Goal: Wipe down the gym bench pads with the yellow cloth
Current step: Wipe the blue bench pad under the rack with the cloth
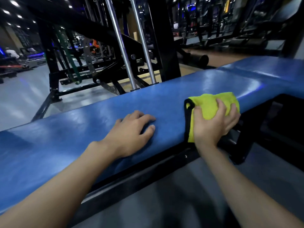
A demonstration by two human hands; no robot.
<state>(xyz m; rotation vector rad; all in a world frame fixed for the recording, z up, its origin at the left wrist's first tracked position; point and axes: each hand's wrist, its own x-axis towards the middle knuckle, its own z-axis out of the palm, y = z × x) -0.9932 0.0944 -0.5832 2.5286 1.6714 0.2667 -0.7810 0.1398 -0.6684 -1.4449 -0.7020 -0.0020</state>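
1. Broadly, the long blue vinyl bench pad (82, 137) runs across the view from lower left to right. A second blue pad (263, 68) adjoins it at the far right across a narrow seam.
2. Behind the pads stands a black steel rack with chrome guide rods (164, 38), and a black frame rail (148, 175) runs under the near edge of the long pad.
3. The left hand (130, 134) rests palm-down on top of the long pad. Its fingers are slightly spread and relaxed and hold nothing, so it seems to be bracing the body.
4. The yellow microfibre cloth with black trim (209, 102) lies bunched over the pad's rounded near edge, just right of the left hand.
5. The right hand (212, 125) grips the cloth, fingers curled over the top of it and pressing it to the vinyl.
6. The step in hand looks like wiping this near edge. To do it well:
   - Flatten the bunched cloth so more of it meets the vinyl.
   - Press evenly and follow the curve over the edge.
   - Overlap the strokes along the length of the pad.
   - Lift the left hand so the patch beneath it is wiped too.
   - Carry on across the seam onto the second pad.
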